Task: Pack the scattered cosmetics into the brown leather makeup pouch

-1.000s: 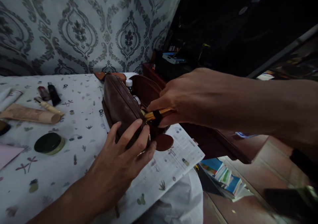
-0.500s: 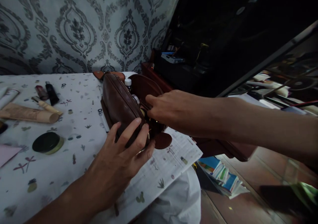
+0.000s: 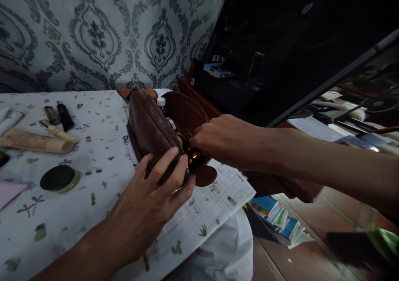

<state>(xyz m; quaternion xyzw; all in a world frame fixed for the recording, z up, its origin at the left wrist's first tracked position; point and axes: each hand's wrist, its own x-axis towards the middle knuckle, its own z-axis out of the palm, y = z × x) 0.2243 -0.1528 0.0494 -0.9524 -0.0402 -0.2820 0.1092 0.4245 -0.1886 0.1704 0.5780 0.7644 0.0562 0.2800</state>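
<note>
An unzipped brown leather pouch (image 3: 152,127) stands on the patterned cloth, its opening facing right. My left hand (image 3: 165,181) spreads its fingers over the pouch's near end and holds it beside the zipper. My right hand (image 3: 212,137) reaches in at the opening with curled fingers; their tips, and anything they hold, are hidden. Inside the pouch are a white-capped bottle (image 3: 161,103), another pale round lid (image 3: 171,124) behind it, and a dark item with yellow glints (image 3: 195,157) below my right hand. A brown flap (image 3: 205,175) lies at the near end.
On the left lie a beige tube (image 3: 37,141), a round dark-lidded jar (image 3: 59,178), a black tube (image 3: 65,115) and a thin cream-coloured stick (image 3: 60,132). A large dark screen (image 3: 280,35) leans at the right. Books (image 3: 277,218) lie below the table's right edge.
My right hand has shifted slightly right and outward at the pouch's opening, and yellow glints inside show more clearly. My left hand stays on the pouch.
</note>
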